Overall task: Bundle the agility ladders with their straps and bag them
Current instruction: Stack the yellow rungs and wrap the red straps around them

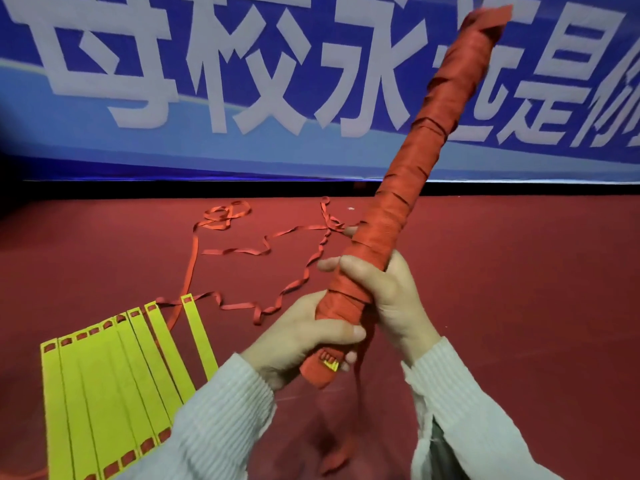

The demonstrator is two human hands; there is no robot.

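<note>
A long ladder bundle [429, 140], wound tightly in red strap, slants up to the right in front of me. My left hand [294, 337] grips its lower end, where a bit of yellow rung shows. Just above, my right hand [384, 289] grips the bundle with its fingers curled round it. A second agility ladder [114, 372] lies on the floor at the lower left, its yellow rungs fanned side by side. Its loose red strap [242, 251] trails in loops across the floor toward the bundle.
The floor is a red carpet [519, 289]. A blue banner [207, 81] with large white characters runs along the wall behind it. A loose end of red strap hangs below the bundle between my sleeves.
</note>
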